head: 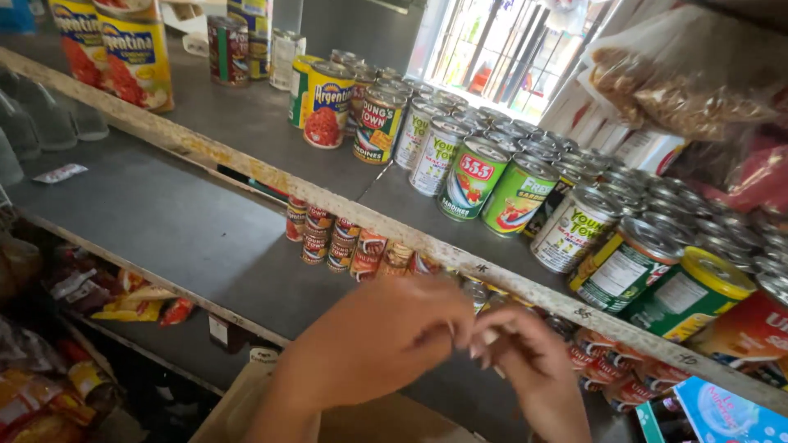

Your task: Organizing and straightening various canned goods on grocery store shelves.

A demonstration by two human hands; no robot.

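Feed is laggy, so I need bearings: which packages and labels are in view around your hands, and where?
Cans: upper shelf, rows of cylinders, green, red, white labels.
Small tins: lower shelf, stacked, red-orange.
Snack bags: lowest shelf left, yellow-red.
Box: bottom right, light blue.
Left hand, right hand: fingertips together, below the cans.

Bare shelf (164, 221) left; small cans (345, 242) ahead.
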